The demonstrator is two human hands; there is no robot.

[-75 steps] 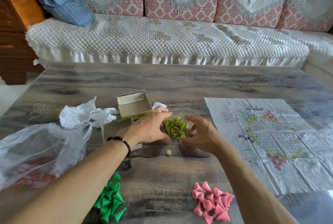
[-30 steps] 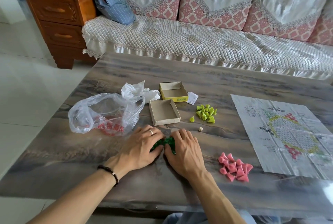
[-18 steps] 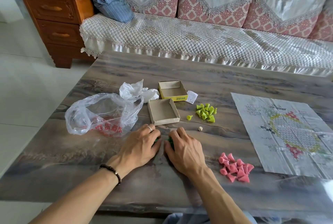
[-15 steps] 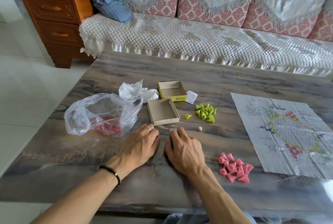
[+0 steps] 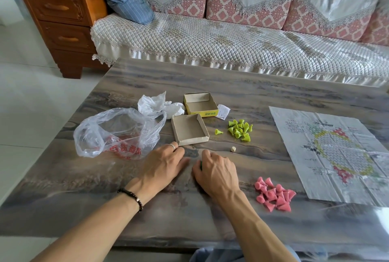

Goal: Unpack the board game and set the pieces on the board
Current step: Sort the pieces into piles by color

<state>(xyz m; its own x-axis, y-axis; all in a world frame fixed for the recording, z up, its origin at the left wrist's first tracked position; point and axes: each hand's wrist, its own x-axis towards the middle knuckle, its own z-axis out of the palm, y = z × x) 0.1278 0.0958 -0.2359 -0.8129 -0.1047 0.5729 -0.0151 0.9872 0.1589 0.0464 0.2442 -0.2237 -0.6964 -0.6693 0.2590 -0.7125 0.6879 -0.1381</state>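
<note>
My left hand (image 5: 164,167) lies palm down on the table, fingers slightly bent, nothing visibly held. Beside it my right hand (image 5: 216,174) cups over the dark green pieces (image 5: 201,163); only a sliver of green shows by the thumb. A pile of yellow-green cone pieces (image 5: 240,130) lies beyond the hands, with a stray one (image 5: 218,131) left of it. Pink cone pieces (image 5: 273,194) are heaped to my right. A small pale die (image 5: 233,149) sits alone. The unfolded paper board (image 5: 336,152) lies flat at the right with no pieces on it.
Two open box halves, one grey (image 5: 190,130) and one yellow (image 5: 200,104), stand mid-table beside a paper slip (image 5: 223,111). A clear plastic bag (image 5: 117,133) and crumpled white wrap (image 5: 160,105) lie left. A sofa (image 5: 231,38) and wooden drawers (image 5: 61,13) stand behind.
My hands left the yellow-green pile and came down to the dark green pieces near me. Over the last second they closed in until the green is almost hidden.
</note>
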